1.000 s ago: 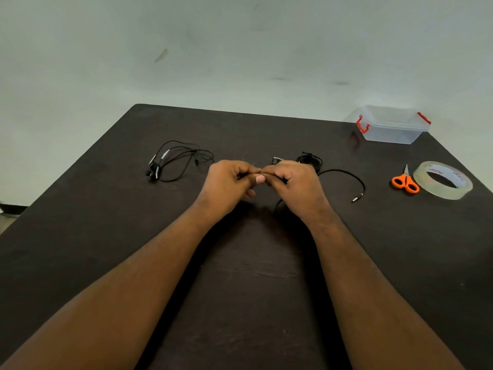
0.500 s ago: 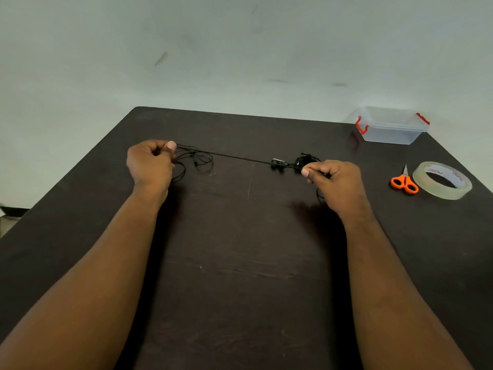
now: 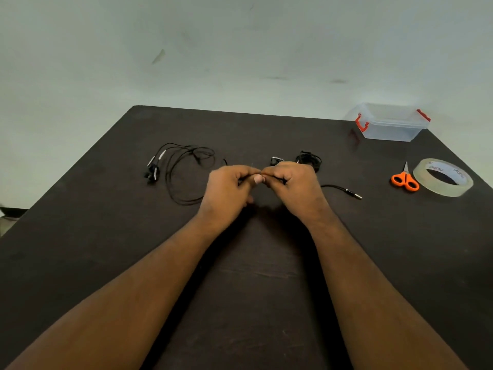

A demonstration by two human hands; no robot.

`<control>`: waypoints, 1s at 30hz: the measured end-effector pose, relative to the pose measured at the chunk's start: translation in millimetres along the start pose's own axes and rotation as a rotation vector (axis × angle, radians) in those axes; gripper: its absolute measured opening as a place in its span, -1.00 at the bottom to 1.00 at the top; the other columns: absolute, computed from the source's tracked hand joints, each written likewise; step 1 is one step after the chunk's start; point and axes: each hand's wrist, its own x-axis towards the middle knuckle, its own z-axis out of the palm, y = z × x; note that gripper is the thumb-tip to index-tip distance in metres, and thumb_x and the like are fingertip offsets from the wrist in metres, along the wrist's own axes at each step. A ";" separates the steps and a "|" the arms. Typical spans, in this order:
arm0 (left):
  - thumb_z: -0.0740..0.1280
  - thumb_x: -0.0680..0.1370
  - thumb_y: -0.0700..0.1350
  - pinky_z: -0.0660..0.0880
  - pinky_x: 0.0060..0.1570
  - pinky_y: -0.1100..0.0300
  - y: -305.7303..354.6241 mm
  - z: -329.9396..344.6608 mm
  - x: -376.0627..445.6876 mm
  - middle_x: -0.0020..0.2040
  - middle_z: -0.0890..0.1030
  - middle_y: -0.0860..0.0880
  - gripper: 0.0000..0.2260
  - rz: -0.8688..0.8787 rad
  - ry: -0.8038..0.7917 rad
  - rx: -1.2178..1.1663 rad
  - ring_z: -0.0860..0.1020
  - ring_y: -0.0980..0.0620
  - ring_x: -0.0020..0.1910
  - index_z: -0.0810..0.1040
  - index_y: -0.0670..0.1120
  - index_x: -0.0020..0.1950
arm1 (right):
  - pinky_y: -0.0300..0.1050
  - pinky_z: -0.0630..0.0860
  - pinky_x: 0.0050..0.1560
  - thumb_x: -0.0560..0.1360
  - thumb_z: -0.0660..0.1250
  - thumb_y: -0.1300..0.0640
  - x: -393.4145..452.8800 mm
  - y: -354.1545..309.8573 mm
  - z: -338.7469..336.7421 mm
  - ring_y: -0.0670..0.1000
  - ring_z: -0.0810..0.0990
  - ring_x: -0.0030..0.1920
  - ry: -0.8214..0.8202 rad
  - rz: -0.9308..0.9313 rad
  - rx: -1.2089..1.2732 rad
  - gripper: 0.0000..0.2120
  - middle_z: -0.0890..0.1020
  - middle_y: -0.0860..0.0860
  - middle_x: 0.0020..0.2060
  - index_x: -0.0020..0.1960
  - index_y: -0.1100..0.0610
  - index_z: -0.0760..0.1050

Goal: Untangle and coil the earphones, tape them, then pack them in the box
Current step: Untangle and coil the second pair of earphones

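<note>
Black earphones lie across the dark table (image 3: 106,236). Their loose cable loops and earbuds (image 3: 184,166) sit to the left of my hands. A small tangle of cable (image 3: 309,160) lies just behind my right hand, and the jack plug (image 3: 353,194) trails out to the right. My left hand (image 3: 229,193) and my right hand (image 3: 290,189) meet at mid-table, fingertips together, both pinching the thin cable between them. The clear plastic box (image 3: 389,124) with red clips stands open at the far right corner. A roll of clear tape (image 3: 442,177) lies at the right.
Orange-handled scissors (image 3: 404,178) lie just left of the tape roll. The table's far edge runs against a pale wall. Its left edge slants toward me, with floor visible beyond it.
Half a second ago my hands were wide apart with the cable stretched between them. Now they have come back together at mid-table, and the cable lies slack in loops on the left.
</note>
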 end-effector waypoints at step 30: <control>0.43 0.50 -0.19 0.52 -0.02 0.35 2.7 -6.6 1.4 -0.07 0.70 -0.01 -0.82 0.150 -0.066 0.109 0.62 0.23 -0.09 0.67 -0.11 0.09 | 0.02 0.49 -0.22 0.48 0.41 0.23 -0.5 4.7 -6.4 0.08 0.57 -0.31 -0.029 0.057 0.035 -0.92 0.62 0.08 -0.37 -0.12 0.18 0.68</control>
